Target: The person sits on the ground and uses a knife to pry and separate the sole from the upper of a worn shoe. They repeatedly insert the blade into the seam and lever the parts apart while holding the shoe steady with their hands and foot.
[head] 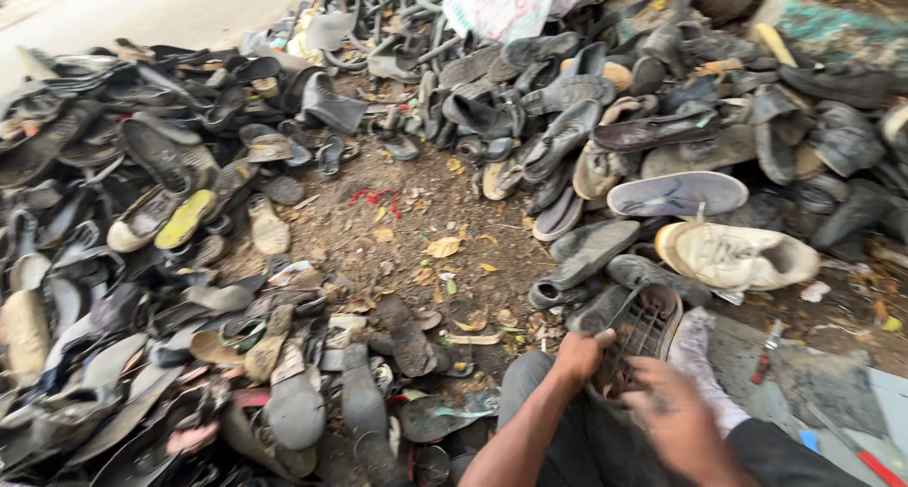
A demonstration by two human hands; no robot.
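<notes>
I hold a worn black shoe [636, 340] sole-up over my lap, low in the view and right of centre. My left hand [579, 355] grips its near edge, fingers curled around the rim. My right hand [679, 419] sits just below the shoe against its heel end; it is blurred, so I cannot tell how its fingers lie. A dirty white sneaker [736, 254] lies near, just beyond the shoe. Heaps of old shoes and soles [142, 288] ring a bare dirt patch [416, 227].
</notes>
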